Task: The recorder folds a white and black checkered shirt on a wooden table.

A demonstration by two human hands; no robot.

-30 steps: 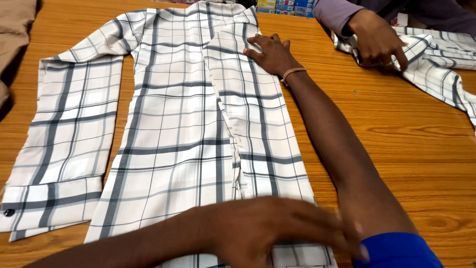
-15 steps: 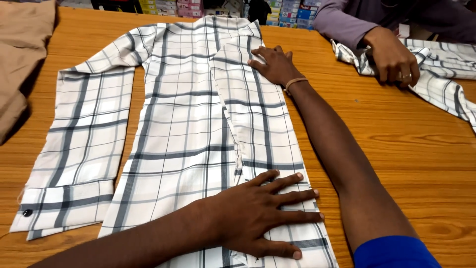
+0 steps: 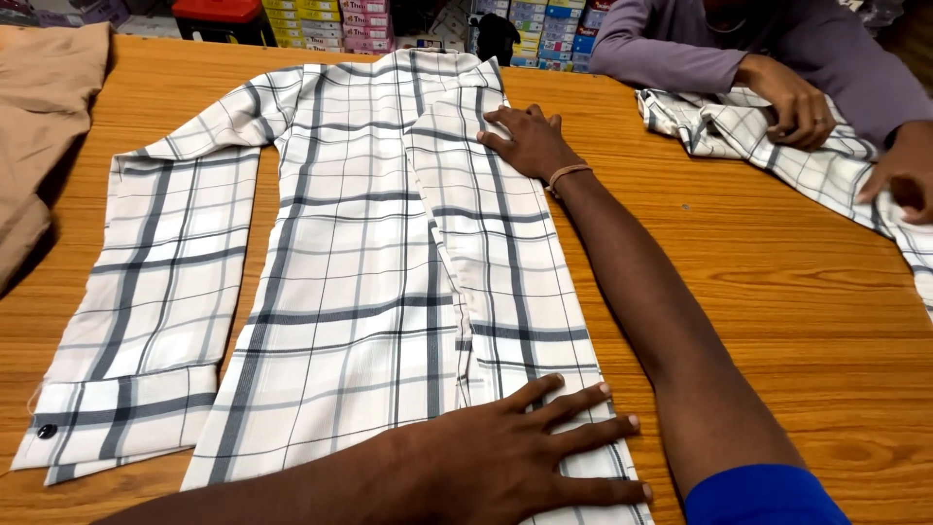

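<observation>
**Plaid shirt pinned flat, both palms down**

Nearest the camera, the left hand [image 3: 505, 457] lies flat on the bottom hem end of the white plaid shirt [image 3: 360, 262], fingers [image 3: 573, 403] spread wide and pressed onto the cloth, gripping nothing. The forearm comes in from the lower left, crossing over the shirt's lower edge.

The shirt itself lies face-down along the wooden surface [image 3: 777, 282], its right side folded inward as a long narrow panel with the edge running straight up the middle. The other sleeve [image 3: 146, 292] is still spread out to the left, cuff with a dark button [image 3: 46, 431] near the front edge.

Further up, the right hand [image 3: 530, 141] rests palm-down on the folded panel near the shoulder, fingers together and flat, also not pinching anything. There's a thin band on that wrist.

My guess at what could go wrong: the fabric looks slippery, so if either palm lifts or slides unevenly, that folded edge could skew or pucker along the seam. The loose left sleeve could also drag if the body shifts.

Far side: a co-worker's hand [image 3: 792, 102] in a purple sleeve handles another plaid shirt [image 3: 777, 146], a tan cloth [image 3: 44, 117] sits at far left, and stacked boxes [image 3: 311, 24] line the back.
</observation>
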